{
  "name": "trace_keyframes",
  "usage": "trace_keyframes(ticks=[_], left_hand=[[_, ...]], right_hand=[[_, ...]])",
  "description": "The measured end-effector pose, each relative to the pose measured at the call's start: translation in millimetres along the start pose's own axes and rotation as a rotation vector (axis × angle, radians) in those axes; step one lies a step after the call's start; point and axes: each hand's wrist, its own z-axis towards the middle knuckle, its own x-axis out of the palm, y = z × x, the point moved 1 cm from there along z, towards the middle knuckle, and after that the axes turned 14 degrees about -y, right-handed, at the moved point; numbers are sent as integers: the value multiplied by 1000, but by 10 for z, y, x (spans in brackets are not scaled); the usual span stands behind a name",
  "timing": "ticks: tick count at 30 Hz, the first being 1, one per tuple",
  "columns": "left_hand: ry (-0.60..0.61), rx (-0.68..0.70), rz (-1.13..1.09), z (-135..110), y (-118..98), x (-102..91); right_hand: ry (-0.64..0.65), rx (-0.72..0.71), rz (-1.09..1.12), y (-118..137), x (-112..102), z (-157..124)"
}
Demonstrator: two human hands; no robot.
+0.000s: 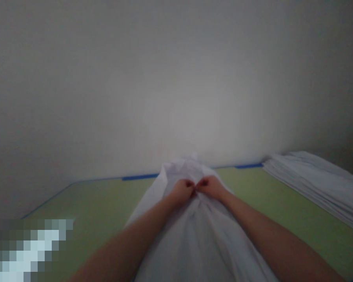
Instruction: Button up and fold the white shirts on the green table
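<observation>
A long white cloth garment (194, 239) stretches from the bottom edge of the view up to the far side of the green table, with folds gathering toward its upper middle. My left hand (183, 190) is closed in a pinch on the fabric there. Close beside it, my right hand (211, 187) pinches the same spot, and the fingertips of both hands nearly meet. Beyond the hands, the far end of the garment lies loosely bunched. Blur hides whether a small part sits between the fingers.
A stack of flat white cloths (317, 176) lies at the table's right side. The green tabletop (100, 211) has blue edging (139, 177) along its far edge, against a plain grey wall (176, 78). A pixelated patch covers the lower left corner.
</observation>
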Motion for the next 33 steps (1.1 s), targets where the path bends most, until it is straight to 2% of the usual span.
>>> trace_keyframes(ticks=[6,9,18,22,28,31,33], left_hand=[[-90,130,186,-73,-119,-54],[-118,145,214,-91,-153,-65],[-26,-23,110,-6,-42,-41],[-41,45,116,5,-38,-75],[-79,131,86,-19,-63,-80],[-73,106,41,-13,-54,-61],[-68,38,-28,12,-46,-53]], right_hand=[[1,-20,-118,86,9,-58],[-27,-51,-152,130,26,-78],[-75,-98,-210,194,23,-122],[-73,-64,-146,145,43,-94],[3,26,-55,33,75,-2],[34,-1,-40,30,73,14],[62,-25,-42,54,49,9]])
